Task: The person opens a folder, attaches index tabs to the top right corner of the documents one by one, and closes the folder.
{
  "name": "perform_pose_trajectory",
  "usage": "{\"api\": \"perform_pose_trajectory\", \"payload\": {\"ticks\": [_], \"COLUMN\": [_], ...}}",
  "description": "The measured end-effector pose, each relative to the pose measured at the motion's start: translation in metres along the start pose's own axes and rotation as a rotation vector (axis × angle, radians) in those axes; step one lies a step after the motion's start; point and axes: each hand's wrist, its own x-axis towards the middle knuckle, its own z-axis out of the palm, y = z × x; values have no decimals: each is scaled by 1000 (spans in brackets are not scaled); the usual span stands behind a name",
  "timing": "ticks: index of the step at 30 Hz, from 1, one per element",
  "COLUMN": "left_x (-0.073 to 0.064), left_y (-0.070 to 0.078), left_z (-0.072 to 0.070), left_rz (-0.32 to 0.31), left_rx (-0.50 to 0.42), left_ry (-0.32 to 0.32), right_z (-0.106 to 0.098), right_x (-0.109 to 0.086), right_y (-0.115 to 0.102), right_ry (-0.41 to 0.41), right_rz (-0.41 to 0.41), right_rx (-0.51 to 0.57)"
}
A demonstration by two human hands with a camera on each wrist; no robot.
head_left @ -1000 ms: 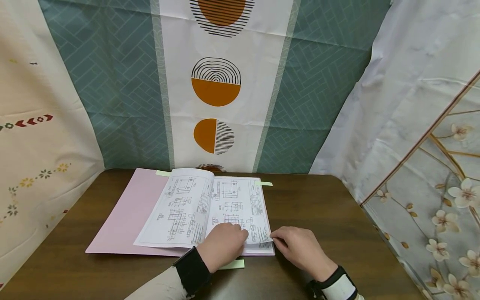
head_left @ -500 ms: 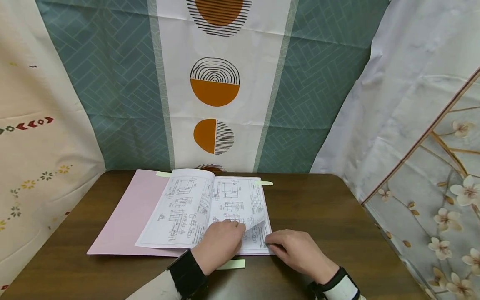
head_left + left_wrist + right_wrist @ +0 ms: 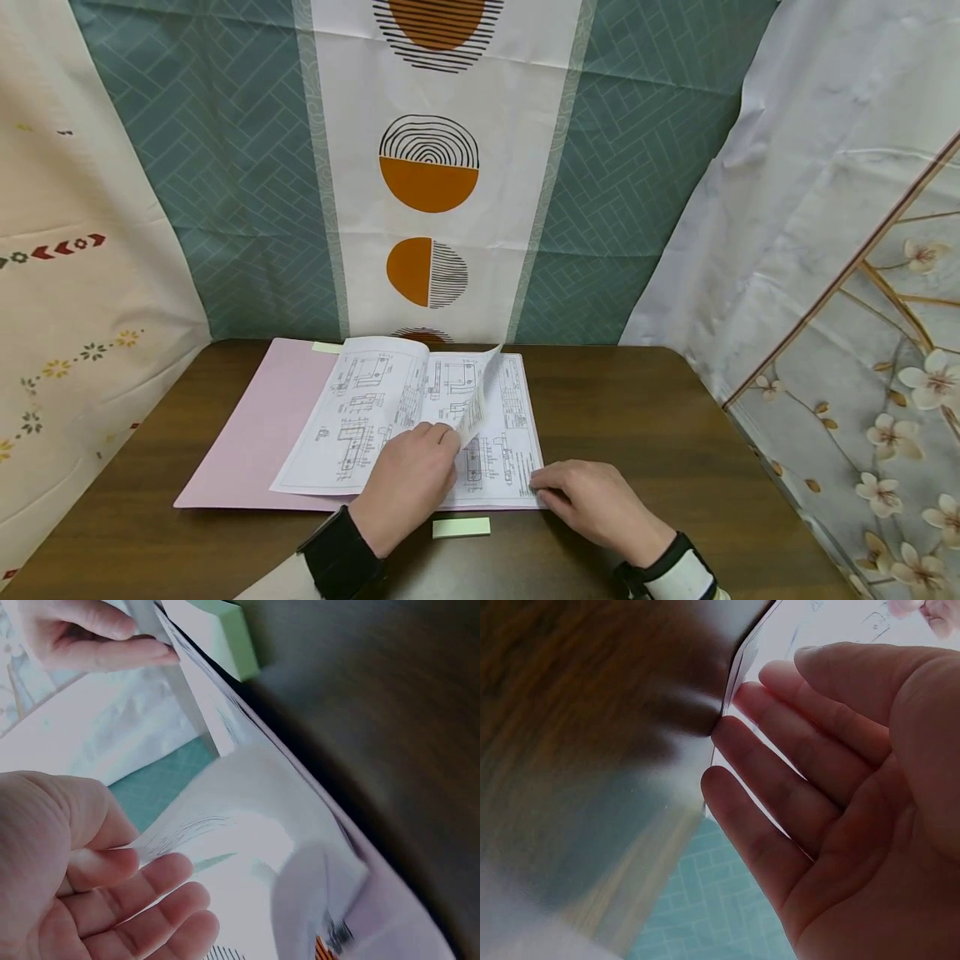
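Observation:
An open booklet of technical drawings with a pink cover lies on the brown table. My left hand pinches a lifted page between thumb and fingers, and that page stands curved over the right-hand side. In the left wrist view the page bends away from the thumb and index finger. My right hand rests at the booklet's lower right corner. In the right wrist view its fingers are nearly straight and touch the booklet's edge, with the thumb apart from them.
A pale green sticky-note pad lies on the table just in front of the booklet. A green tab sticks out at the top left. Patterned cloths hang behind and at both sides.
My left hand has lifted the page from its lower right corner and carried it leftward, uncovering another drawing sheet. My right hand has shifted slightly left onto the corner, away from the turning page.

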Motion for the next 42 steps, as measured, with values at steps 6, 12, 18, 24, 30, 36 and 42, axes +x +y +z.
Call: {"api": "perform_pose_trajectory", "payload": {"ticks": [6, 12, 18, 24, 30, 36, 42], "left_x": [-7, -17, -31, -43, -47, -48, -48], "left_y": [-10, -23, -37, -47, -51, -53, -56], "left_z": [-7, -14, -20, -27, -28, -25, -23], "left_rz": [-14, -35, -85, -168, -173, -175, -202], "left_rx": [24, 48, 112, 175, 200, 202, 191], "left_ry": [34, 45, 15, -47, -32, -46, -61], "right_z": [0, 0, -2, -1, 1, 2, 1], "right_x": [0, 0, -1, 0, -1, -1, 1], "right_y": [-1, 0, 0, -1, -1, -1, 0], "right_ry": [9, 14, 17, 20, 39, 38, 22], "right_rz": [-7, -6, 1, 9, 6, 6, 7], "right_rx": [2, 11, 9, 4, -5, 6, 19]}}
